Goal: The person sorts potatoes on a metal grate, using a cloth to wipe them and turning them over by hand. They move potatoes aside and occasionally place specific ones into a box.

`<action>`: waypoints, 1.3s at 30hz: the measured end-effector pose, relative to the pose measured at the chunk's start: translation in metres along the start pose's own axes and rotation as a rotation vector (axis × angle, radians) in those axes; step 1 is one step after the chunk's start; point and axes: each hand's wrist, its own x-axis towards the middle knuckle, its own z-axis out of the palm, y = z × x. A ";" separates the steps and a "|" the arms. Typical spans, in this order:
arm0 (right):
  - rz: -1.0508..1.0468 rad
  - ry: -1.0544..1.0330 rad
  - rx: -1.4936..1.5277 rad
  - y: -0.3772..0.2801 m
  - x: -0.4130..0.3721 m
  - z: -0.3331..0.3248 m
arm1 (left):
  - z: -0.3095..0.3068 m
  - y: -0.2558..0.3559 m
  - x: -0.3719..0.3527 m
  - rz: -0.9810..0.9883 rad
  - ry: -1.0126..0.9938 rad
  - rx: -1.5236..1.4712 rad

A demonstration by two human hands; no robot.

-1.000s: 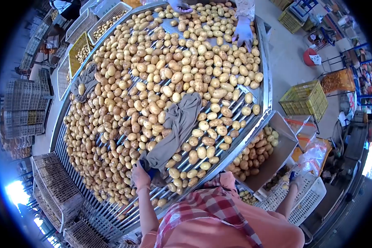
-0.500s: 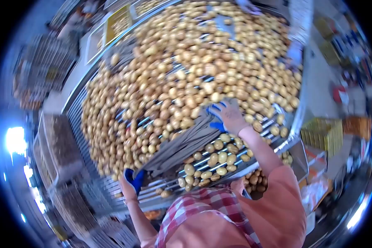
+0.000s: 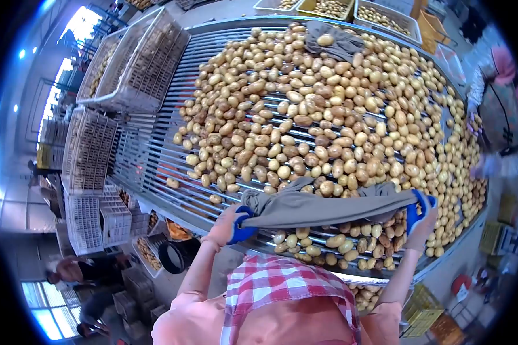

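Note:
A long grey cloth (image 3: 328, 210) stretches nearly level across the near part of the roller table, over the potatoes. My left hand (image 3: 229, 225), in a glove with blue on the palm side, grips its left end by the near edge. At the cloth's other end my right hand (image 3: 421, 221), gloved alike, is closed on the fabric. Yellow-brown potatoes (image 3: 293, 123) cover much of the rollers beyond the cloth. More potatoes (image 3: 345, 246) lie between the cloth and my checked apron (image 3: 282, 282). Some cloth folds droop onto the potatoes behind the stretched part.
Bare metal rollers (image 3: 155, 152) show at the left. Crates (image 3: 149, 63) stand along the table's left side, and potato-filled bins (image 3: 385, 20) along the far side. A second grey cloth (image 3: 334, 43) lies at the back with a potato on it. Another person (image 3: 498, 98) works at the right.
My view has turned. The cloth, bunched and slanting under my spread right hand before, is now pulled straight between both hands. My right hand has closed on its end.

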 end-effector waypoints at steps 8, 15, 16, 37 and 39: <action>-0.278 -0.310 0.503 -0.199 0.184 0.114 | -0.095 -0.059 -0.019 -0.678 0.688 -0.609; -0.579 -0.640 0.447 -0.469 0.181 0.361 | -0.117 -0.292 0.046 -0.744 0.997 0.198; -0.525 -0.792 0.532 -0.493 0.159 0.395 | -0.108 -0.285 0.072 -0.680 1.065 0.397; -0.366 -1.160 0.087 -0.226 0.136 0.302 | 0.051 -0.090 0.188 -0.286 0.024 -1.185; -0.210 -1.120 0.280 -0.173 0.120 0.221 | 0.078 -0.044 0.191 -0.233 -0.117 -1.077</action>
